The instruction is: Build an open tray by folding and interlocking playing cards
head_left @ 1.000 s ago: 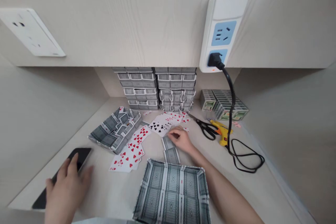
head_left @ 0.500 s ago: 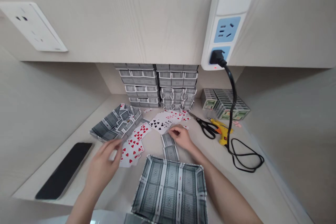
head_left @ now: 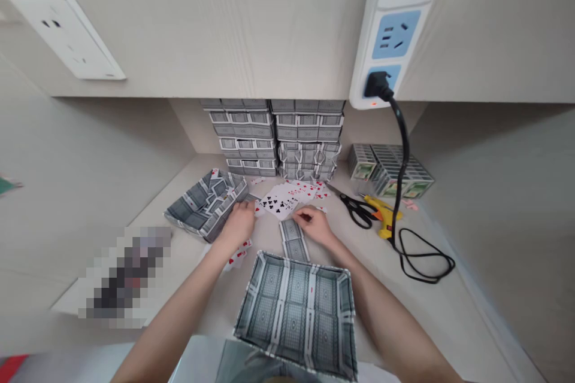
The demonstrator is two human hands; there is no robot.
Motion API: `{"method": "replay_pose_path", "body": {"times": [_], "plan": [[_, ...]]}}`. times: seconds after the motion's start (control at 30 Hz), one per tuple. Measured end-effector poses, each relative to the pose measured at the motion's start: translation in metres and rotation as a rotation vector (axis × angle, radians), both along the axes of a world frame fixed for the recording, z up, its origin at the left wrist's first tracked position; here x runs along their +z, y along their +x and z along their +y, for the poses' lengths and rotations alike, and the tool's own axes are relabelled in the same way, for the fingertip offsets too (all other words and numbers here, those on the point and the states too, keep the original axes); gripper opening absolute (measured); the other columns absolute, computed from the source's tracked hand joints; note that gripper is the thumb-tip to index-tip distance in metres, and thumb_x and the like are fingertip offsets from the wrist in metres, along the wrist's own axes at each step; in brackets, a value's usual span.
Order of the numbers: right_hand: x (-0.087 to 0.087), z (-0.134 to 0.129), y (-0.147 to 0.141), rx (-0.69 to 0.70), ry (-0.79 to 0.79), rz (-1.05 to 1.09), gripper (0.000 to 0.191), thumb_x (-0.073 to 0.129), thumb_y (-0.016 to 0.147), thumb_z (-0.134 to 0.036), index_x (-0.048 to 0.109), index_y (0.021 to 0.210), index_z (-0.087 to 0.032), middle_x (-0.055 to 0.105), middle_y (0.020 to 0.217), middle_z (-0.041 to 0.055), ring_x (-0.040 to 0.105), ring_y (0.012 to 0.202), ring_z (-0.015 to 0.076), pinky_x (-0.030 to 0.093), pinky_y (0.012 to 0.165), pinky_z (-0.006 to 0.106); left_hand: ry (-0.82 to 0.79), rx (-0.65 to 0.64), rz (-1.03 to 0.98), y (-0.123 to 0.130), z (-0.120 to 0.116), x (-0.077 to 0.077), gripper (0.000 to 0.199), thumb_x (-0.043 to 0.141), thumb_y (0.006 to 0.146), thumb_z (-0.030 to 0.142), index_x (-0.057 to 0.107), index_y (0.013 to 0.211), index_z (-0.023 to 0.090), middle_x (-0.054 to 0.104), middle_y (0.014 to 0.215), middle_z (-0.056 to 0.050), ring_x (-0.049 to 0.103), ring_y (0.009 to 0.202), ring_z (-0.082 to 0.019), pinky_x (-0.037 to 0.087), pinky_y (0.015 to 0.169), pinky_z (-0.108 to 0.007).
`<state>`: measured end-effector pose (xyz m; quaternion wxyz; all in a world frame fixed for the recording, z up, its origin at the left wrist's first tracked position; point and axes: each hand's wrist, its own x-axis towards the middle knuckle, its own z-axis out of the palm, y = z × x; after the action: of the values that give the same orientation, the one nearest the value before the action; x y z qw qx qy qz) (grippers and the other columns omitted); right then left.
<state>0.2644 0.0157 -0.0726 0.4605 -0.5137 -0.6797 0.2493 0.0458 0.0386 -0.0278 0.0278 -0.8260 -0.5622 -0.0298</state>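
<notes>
My left hand (head_left: 241, 222) reaches over the red-heart cards (head_left: 236, 257), just right of a card-built tray (head_left: 204, 206) with folded cards inside. Its fingers point down and their tips are hard to see. My right hand (head_left: 311, 221) has thumb and fingers bent together at the top of two face-down grey cards (head_left: 293, 239); whether it pinches anything is too small to tell. Fanned face-up cards (head_left: 279, 202) lie between and beyond the hands. Nearest me stands a square box made of grey cards (head_left: 294, 311), open side up.
Stacked card boxes (head_left: 309, 125) stand at the back. To the right are black scissors (head_left: 357, 210), a yellow glue gun (head_left: 385, 215) with a black cord (head_left: 422, 280), and packs of cards (head_left: 390, 170). A pixelated patch covers the left side.
My left hand has moved right and away from me, from beside the tray's near corner onto the heart cards. My right hand stays near the face-down cards. The view has shifted slightly.
</notes>
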Motion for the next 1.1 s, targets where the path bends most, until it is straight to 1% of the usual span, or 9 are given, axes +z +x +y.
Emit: {"method": "replay_pose_path", "body": {"times": [0.07,0.17,0.33,0.57,0.7,0.8,0.97,1.03,1.1], "plan": [[0.0,0.0,0.0,-0.001,0.001,0.0,0.013,0.054,0.073,-0.026,0.064,0.069,-0.019,0.064,0.07,0.0035,0.053,0.064,0.0151,0.041,0.059,0.026,0.022,0.008,-0.022,0.0,0.0,0.003,0.042,0.043,0.076,0.015,0.042,0.118,0.006,0.054,0.107,-0.017,0.049,0.101,-0.025,0.036,0.089,-0.034],[0.0,-0.001,0.001,-0.001,0.004,-0.014,0.014,0.054,0.073,-0.028,0.064,0.069,-0.019,0.063,0.069,0.0036,0.053,0.063,0.0153,0.041,0.059,0.026,-0.033,0.021,-0.052,0.001,0.001,0.007,0.041,0.049,0.071,0.019,0.046,0.11,0.007,0.054,0.1,-0.015,0.05,0.096,-0.025,0.038,0.086,-0.032],[0.001,-0.001,0.001,0.008,-0.014,-0.011,0.017,0.054,0.073,-0.031,0.064,0.069,-0.019,0.064,0.069,0.004,0.055,0.065,0.0163,0.041,0.059,0.027,-0.065,-0.021,-0.127,0.004,-0.002,0.013,0.059,0.055,0.064,0.016,0.038,0.121,0.011,0.047,0.108,-0.012,0.052,0.095,-0.022,0.04,0.085,-0.03],[0.005,-0.001,0.002,-0.001,-0.089,0.177,0.031,0.05,0.076,-0.044,0.065,0.074,-0.017,0.065,0.074,0.0045,0.055,0.068,0.017,0.042,0.063,0.028,0.045,-0.196,-0.275,0.016,-0.006,0.031,0.063,0.057,0.066,0.018,0.034,0.125,0.016,0.048,0.11,-0.011,0.051,0.1,-0.024,0.041,0.087,-0.034],[0.014,-0.001,0.006,0.03,-0.163,0.373,0.036,0.049,0.075,-0.05,0.064,0.082,-0.017,0.062,0.068,0.0023,0.052,0.057,0.0137,0.041,0.055,0.026,0.052,-0.363,-0.427,0.037,-0.008,0.037,0.06,0.058,0.069,0.023,0.036,0.124,0.021,0.046,0.116,-0.008,0.049,0.105,-0.022,0.04,0.09,-0.033],[0.016,0.001,0.009,0.031,-0.201,0.494,0.037,0.057,0.068,-0.05,0.061,0.086,-0.018,0.056,0.057,-0.0018,0.046,0.047,0.0111,0.037,0.046,0.024,0.048,-0.43,-0.527,0.053,-0.009,0.036,0.054,0.057,0.071,0.025,0.039,0.122,0.022,0.045,0.119,-0.006,0.047,0.108,-0.02,0.039,0.093,-0.033],[0.009,0.005,0.012,0.023,-0.231,0.564,0.031,0.062,0.064,-0.048,0.056,0.067,-0.018,0.046,0.045,-0.0055,0.038,0.041,0.0084,0.029,0.042,0.022,0.01,-0.546,-0.663,0.064,0.0,0.025,0.041,0.053,0.076,0.029,0.046,0.116,0.021,0.048,0.117,-0.007,0.047,0.109,-0.018,0.038,0.094,-0.032],[0.006,0.007,0.012,0.001,-0.22,0.606,0.031,0.062,0.065,-0.047,0.054,0.067,-0.017,0.048,0.046,-0.0049,0.038,0.04,0.008,0.028,0.041,0.022,0.035,-0.49,-0.728,0.061,0.008,0.016,0.035,0.048,0.08,0.031,0.048,0.114,0.02,0.05,0.115,-0.008,0.047,0.109,-0.018,0.038,0.094,-0.033],[0.003,0.01,0.013,-0.041,-0.195,0.658,0.031,0.06,0.067,-0.047,0.053,0.074,-0.017,0.053,0.051,-0.0031,0.038,0.04,0.0079,0.029,0.04,0.021,0.086,-0.356,-0.776,0.055,0.017,0.005,0.032,0.039,0.085,0.029,0.047,0.114,0.018,0.051,0.115,-0.009,0.046,0.11,-0.017,0.037,0.095,-0.033]]}}
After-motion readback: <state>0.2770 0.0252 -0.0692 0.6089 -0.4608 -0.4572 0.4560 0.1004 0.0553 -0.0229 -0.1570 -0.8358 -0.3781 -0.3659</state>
